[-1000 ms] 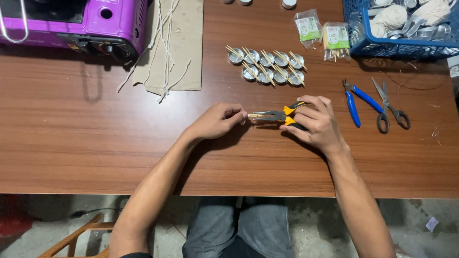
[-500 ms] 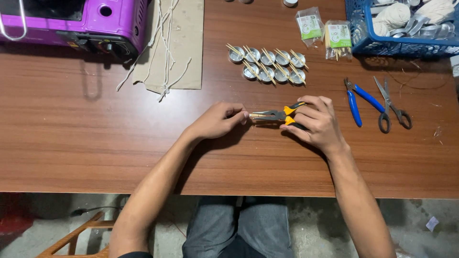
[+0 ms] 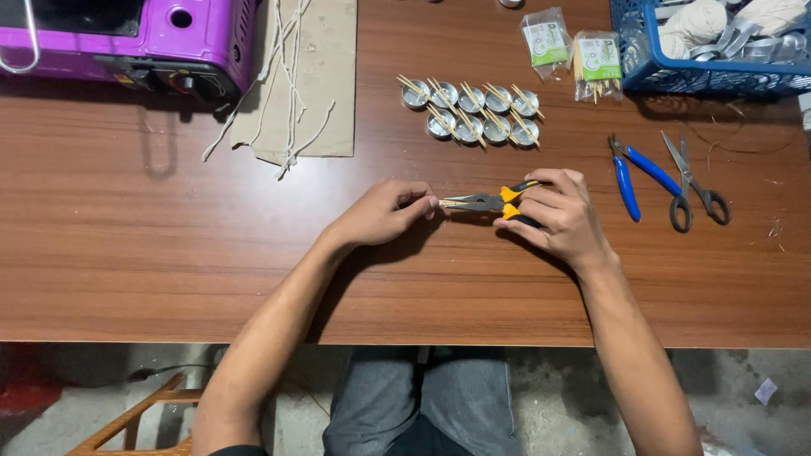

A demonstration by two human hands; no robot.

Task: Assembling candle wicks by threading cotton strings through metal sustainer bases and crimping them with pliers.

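Both forearms extend forward, converging at centre. Left hand [image 3: 380, 213] loosely curled, fingers [image 3: 420, 203] pinched (contents not discernible). Right hand [image 3: 562, 215] clenched, knuckles up.

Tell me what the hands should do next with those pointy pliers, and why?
Probably squeeze gently. The right hand holds the orange-handled pliers, whose tips meet the left hand fingertips, where something too small to see seems pinched. Handles look slightly apart, so closing them seems the likely small move.

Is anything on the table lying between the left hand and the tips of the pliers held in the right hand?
Nothing visible does. The left hand sits right at the nose of the pliers, gripped by the right hand; the fingers hide whatever is held there.
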